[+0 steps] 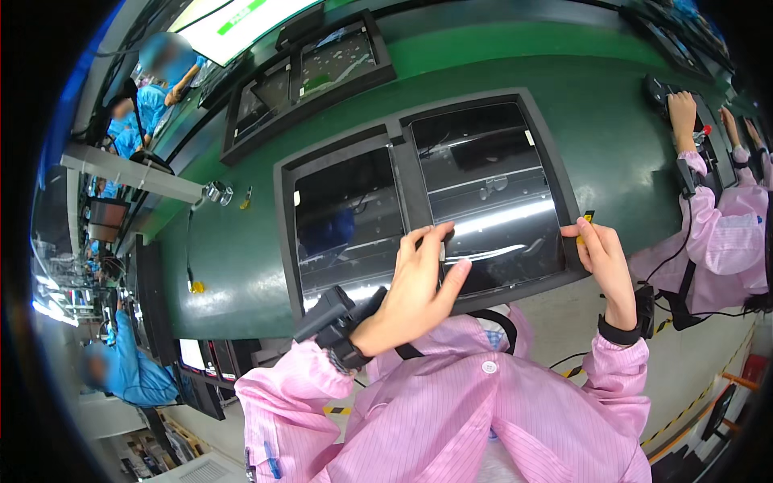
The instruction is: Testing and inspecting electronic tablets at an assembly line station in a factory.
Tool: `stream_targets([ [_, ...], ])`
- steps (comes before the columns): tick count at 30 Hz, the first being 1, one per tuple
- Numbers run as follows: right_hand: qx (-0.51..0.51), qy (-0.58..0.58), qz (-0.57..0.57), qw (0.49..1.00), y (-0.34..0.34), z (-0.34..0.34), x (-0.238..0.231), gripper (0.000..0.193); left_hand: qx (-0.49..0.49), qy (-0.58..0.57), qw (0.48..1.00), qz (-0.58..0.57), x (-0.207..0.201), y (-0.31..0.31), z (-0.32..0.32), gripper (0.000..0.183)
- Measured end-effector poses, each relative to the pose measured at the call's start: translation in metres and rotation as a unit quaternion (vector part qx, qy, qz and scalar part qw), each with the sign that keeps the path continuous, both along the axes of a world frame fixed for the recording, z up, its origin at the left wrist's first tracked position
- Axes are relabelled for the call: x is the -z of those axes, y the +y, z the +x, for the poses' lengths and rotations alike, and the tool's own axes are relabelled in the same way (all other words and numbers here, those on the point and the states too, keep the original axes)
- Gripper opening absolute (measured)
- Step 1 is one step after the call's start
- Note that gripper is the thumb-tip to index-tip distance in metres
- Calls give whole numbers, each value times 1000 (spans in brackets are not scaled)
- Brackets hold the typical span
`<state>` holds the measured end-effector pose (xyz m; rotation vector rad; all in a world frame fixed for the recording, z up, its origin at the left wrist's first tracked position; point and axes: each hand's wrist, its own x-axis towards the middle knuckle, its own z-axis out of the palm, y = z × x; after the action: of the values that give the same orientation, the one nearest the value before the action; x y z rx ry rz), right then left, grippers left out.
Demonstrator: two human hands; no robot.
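A dark foam tray with two side-by-side recesses lies on the green bench. In each recess sits a glossy black screen panel: the left panel and the right panel. Spread fingers of my left hand rest at the left edge of the right panel, thumb apart over its lower corner. Beyond the tray's right rim, my right hand is closed on a small yellow and black tool, mostly hidden by the fingers. Its index fingertip reaches the right panel's edge.
Another dark tray with panels stands at the far left. A metal cup-like object and a small yellow item lie left of my tray, near a cable with a yellow tag. A co-worker in pink works at the right.
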<state>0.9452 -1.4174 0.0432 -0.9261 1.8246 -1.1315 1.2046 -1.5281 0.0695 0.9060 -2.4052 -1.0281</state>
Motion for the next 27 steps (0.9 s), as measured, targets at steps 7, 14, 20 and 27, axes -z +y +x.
stream_targets([
  [7, 3, -120, -32, 992, 9, -4, 0, 39, -35, 57, 992, 105, -9, 14, 6, 41],
  [14, 55, -144, -65, 986, 31, 12, -28, 41, -4, 96, 991, 92, -26, 32, 16, 44],
  [20, 59, -86, -22, 994, 56, 28, -15, 43, 21, 63, 994, 92, -12, 47, 28, 47],
  [27, 134, -35, -98, 985, 101, 106, 4, 38, 21, 132, 989, 56, -21, 36, 82, 31],
])
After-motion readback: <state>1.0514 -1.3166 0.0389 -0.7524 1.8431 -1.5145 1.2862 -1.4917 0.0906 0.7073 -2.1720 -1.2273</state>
